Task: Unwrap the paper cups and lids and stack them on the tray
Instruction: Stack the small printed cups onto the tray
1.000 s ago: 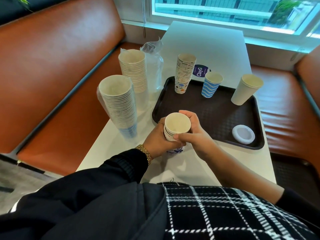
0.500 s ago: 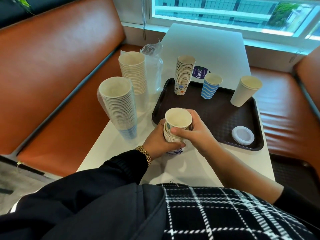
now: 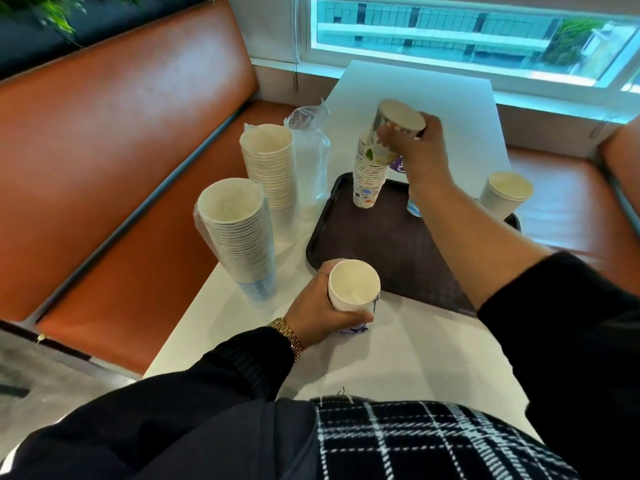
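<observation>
White bench [image 3: 408, 362], brown tray [image 3: 391, 251]: right hand [image 3: 420, 143] gripping patterned cup [image 3: 389, 133] (tilted) over far stack [image 3: 369, 178]; left hand [image 3: 318, 311] clasping near stack [image 3: 353, 292].

Right hand [image 3: 417, 142] has carried one cup [image 3: 391, 133] to the tray stack [image 3: 369, 178].

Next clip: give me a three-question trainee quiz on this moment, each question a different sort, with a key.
1. True or false: the right hand holds a patterned cup above the patterned stack on the tray.
2. What does the left hand grip? A) a lid B) a short stack of cups C) a plastic bag
3. Fill in: the two tall wrapped stacks stand on the table, to the ____ of the tray.

Key: 1 true; 2 B, the short stack stands on the table by the tray's near edge; 3 left.
</observation>
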### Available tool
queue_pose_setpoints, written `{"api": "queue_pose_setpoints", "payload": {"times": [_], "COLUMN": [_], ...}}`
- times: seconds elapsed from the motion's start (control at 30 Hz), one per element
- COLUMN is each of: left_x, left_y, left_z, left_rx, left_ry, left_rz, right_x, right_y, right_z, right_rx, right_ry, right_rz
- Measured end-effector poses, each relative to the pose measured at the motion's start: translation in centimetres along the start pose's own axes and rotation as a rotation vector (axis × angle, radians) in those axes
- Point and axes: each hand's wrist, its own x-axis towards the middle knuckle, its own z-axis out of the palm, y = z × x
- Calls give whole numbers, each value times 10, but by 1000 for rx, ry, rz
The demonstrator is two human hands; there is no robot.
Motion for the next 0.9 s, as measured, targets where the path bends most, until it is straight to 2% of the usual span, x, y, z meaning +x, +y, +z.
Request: {"api": "queue_pose_setpoints", "payload": {"times": [0.1,0.3,0.47,0.6,0.8,0.9], "left_x": [-1,-1,-1,-1,0,0], "left_y": [2,4,3,3,2,3], "left_z": [0,0,0,0,0,0], "left_rx": [-5,-3,-11,-21,-38,-58], "left_ry": [6,28,44,42,30,21], "left_rz": [-4,20,13,11,2,3], "right_x": [40,88,93,76,24,-25], "right_y": [-7,9,43,64,73,72], "right_z": [8,25,30,24,12,6], "right_rx": [-77,-205,-284,-296,-219,-115], "right_ry": [72,47,26,4,121,45], "right_rz": [-9,-6,133,219,224,265]}}
